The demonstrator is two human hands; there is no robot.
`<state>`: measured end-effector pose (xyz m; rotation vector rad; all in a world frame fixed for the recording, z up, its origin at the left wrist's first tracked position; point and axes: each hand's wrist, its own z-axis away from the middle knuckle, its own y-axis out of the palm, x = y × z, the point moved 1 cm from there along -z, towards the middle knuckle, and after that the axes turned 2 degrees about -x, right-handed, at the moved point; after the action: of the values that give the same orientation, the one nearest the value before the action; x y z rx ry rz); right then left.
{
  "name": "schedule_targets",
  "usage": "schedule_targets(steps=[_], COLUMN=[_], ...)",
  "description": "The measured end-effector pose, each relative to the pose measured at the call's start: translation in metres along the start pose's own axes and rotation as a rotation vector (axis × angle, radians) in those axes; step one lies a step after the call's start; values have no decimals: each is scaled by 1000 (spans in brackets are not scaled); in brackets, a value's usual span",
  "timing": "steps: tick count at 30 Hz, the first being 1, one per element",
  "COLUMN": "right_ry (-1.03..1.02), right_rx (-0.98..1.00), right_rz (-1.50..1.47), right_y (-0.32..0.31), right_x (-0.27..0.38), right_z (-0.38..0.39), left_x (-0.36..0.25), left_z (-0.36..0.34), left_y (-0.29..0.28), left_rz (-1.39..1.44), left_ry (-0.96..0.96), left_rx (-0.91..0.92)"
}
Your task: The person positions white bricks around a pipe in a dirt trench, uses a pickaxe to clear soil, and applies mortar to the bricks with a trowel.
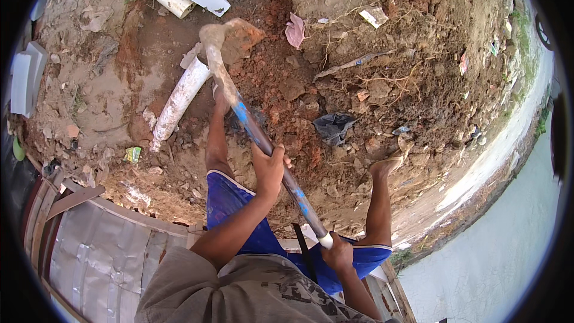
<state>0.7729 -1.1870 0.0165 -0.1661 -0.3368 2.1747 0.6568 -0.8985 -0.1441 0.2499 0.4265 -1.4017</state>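
I hold a long hoe (249, 125) with a brown shaft, blue patches and a white end. My left hand (269, 170) is closed around the middle of the shaft, and my right hand (338, 254) grips it at the white end near my body. The soil-coated hoe head (236, 39) is at the upper middle, over reddish dug earth (275, 84); whether it touches the ground I cannot tell. A dirty white pipe (179, 106) lies just left of the head and shaft, close to my left foot. My right foot (388, 164) stands on the soil at the right.
White curved pieces (27, 81) and a short pipe (172, 1) lie left and above. A black plastic scrap (333, 127), pink scrap (294, 31) and roots are in the dirt. Metal sheets (101, 251) on wooden boards are at lower left; a pale paved surface (478, 251) curves along the right.
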Motion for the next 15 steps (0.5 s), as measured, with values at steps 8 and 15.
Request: schedule_targets(steps=[8, 15], right_ry=[-631, -239], right_rx=[-388, -143], right_rz=[-141, 117], right_y=[-68, -63], right_x=[127, 73], right_z=[-316, -374], left_x=[-182, -38], left_z=[-159, -304], left_y=[80, 148], left_rz=[32, -346], left_ry=[657, 393], left_rx=[-166, -246])
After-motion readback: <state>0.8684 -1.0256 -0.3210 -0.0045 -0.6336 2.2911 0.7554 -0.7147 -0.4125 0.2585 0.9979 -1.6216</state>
